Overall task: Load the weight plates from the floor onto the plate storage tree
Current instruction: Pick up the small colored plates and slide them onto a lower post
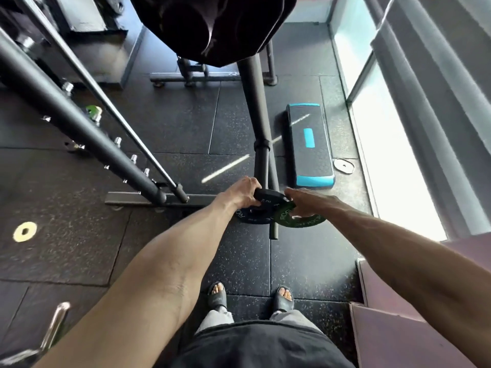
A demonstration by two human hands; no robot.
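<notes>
**Both hands on small plates at the foot of the post**

The person stands over a dark rubber floor (164,123), arms stretched forward and down. The left hand (243,192) is closed over the upper left rim of a small black plate (268,201), fingers curled across its edge. Beneath it lies a second black plate (252,217) with pale lettering, partly hidden by the wrist — whether the left hand also grips this one cannot be told.

The right hand (309,201) is clamped on a green plate (297,219), fingers wrapped over its top and covering its middle, so that the green rim shows below and to both sides of the grip. The green plate overlaps the right edge of the black plates.

All three plates sit just in front of a thick black upright post (255,102), which rises toward a large dark plate (212,25) at the top of the view. A short black peg (273,232) shows beneath the plates.

Well apart on the floor lie a yellow plate (25,231) at far left and a pale grey plate (344,166) beside a black-and-blue step platform (309,147). A slanted black rack (79,120) with chrome pegs stands to the left.
</notes>
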